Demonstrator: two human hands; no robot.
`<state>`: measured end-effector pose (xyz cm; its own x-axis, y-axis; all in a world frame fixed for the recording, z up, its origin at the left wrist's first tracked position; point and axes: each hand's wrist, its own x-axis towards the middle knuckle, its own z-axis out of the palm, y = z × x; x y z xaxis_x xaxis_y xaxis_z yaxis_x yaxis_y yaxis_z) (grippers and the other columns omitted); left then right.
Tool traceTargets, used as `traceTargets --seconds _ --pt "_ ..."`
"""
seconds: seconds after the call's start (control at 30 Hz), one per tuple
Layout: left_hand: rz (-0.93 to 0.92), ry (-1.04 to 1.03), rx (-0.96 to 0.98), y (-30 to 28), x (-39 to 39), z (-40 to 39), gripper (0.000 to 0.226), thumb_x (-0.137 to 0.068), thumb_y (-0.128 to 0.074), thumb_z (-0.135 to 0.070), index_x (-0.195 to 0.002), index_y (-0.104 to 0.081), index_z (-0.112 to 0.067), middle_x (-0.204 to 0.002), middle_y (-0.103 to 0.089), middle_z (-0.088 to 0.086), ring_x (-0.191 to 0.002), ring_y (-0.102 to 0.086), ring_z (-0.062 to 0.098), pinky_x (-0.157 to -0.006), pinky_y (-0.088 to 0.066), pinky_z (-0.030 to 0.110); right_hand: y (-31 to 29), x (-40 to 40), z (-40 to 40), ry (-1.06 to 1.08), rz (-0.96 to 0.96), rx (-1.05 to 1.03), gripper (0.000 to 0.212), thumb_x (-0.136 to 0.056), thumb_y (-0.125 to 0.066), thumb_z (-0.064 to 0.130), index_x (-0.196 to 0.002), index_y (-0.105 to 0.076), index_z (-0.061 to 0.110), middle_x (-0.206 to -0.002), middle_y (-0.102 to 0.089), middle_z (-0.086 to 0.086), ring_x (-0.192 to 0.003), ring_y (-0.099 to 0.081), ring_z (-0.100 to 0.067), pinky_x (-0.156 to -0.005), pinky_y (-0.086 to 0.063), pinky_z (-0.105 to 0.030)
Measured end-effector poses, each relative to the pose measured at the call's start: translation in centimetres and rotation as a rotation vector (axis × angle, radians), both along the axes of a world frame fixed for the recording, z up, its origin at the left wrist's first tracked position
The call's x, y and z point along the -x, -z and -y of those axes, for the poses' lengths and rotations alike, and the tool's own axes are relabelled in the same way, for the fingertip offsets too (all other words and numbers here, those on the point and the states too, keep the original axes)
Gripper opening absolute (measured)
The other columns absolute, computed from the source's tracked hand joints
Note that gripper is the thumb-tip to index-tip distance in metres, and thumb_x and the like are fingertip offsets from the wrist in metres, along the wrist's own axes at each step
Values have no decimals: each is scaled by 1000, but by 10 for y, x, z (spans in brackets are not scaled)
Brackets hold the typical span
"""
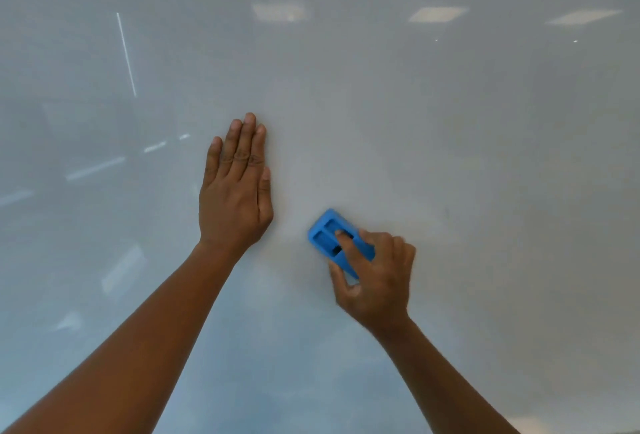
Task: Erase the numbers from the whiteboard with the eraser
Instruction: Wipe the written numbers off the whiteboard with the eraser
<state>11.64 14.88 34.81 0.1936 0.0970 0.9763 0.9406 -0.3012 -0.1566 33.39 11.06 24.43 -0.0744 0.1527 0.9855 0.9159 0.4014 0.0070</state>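
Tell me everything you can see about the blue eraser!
The blue plastic eraser is a rounded block with rectangular recesses moulded into its back. It sits tilted against the glossy white whiteboard, low and right of centre. The right hand grips it, index finger on top, thumb along its lower edge. Its wiping face is hidden.

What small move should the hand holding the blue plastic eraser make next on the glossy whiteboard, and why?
Probably a short wipe rightward toward the faint dark smudge. The right hand presses the blue plastic eraser on the glossy whiteboard, the left hand lies flat beside it, and no numbers show elsewhere.
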Motion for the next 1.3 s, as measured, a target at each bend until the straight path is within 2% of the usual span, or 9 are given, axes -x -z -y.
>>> traceTargets --seconds 0.2,0.3,0.47,0.6,0.73,0.9,1.03,1.1,1.3 --pt "53 0 -12 9 2 -2 53 -105 -29 -18 -156 -26 -5 -165 -22 8 -154 -18 23 -127 -11 44 -61 -4 -4 24 -331 -80 38 -79 -77 31 -111 -72 11 -99 -56 -19 -86 -51 -33 -75 -43 -42" --pt "61 -4 -16 11 1 -4 53 -106 -28 -19 -157 -25 -6 -165 -19 7 -154 -16 22 -127 -10 43 -66 29 -3 -27 -247 -53 39 -78 -75 32 -113 -71 15 -102 -57 -17 -87 -50 -33 -77 -39 -41" --pt "55 -8 -24 13 3 -6 53 -107 -24 -22 -157 -25 -7 -165 -18 6 -155 -14 21 -127 -9 42 -16 39 6 -14 -121 33 42 -72 -79 27 -112 -71 17 -105 -60 -14 -84 -50 -30 -74 -42 -42" --pt "73 0 -28 13 2 -7 52 -107 -23 -21 -157 -26 -6 -165 -19 7 -154 -15 21 -127 -9 42 -10 -32 4 138 -401 -22 41 -76 -77 27 -113 -72 11 -102 -59 -23 -87 -56 -40 -79 -42 -44" --pt "93 -4 -21 15 -1 -8 53 -106 -26 -18 -157 -25 -6 -165 -23 11 -154 -17 24 -127 -8 43 -64 -86 -5 143 -672 -154 36 -84 -74 19 -113 -68 -1 -101 -54 -31 -90 -51 -46 -81 -45 -50" --pt "136 1 -12 17 -5 -8 53 -106 -26 -19 -158 -24 -7 -165 -23 11 -155 -16 23 -127 -7 43 -112 -34 -13 34 -530 -162 38 -85 -72 29 -116 -68 8 -106 -53 -23 -94 -48 -37 -83 -42 -42" --pt "120 8 -11 18 -2 -8 53 -107 -25 -21 -159 -21 -9 -166 -20 9 -155 -15 22 -127 -7 42 -61 24 -1 -60 -180 -27 43 -78 -74 31 -119 -67 17 -109 -54 -14 -90 -48 -32 -80 -39 -41" --pt "114 6 -10 17 -1 -8 53 -107 -25 -21 -158 -22 -8 -166 -20 8 -155 -15 22 -127 -8 43 -29 18 3 -26 -123 9 43 -75 -77 28 -116 -69 16 -110 -56 -13 -88 -48 -30 -75 -42 -42" --pt "129 3 -18 16 -3 -8 52 -107 -25 -20 -157 -26 -6 -165 -21 7 -154 -17 23 -127 -11 45 -51 -59 -8 91 -616 -128 41 -82 -76 20 -118 -66 5 -103 -53 -24 -94 -44 -32 -76 -48 -50"
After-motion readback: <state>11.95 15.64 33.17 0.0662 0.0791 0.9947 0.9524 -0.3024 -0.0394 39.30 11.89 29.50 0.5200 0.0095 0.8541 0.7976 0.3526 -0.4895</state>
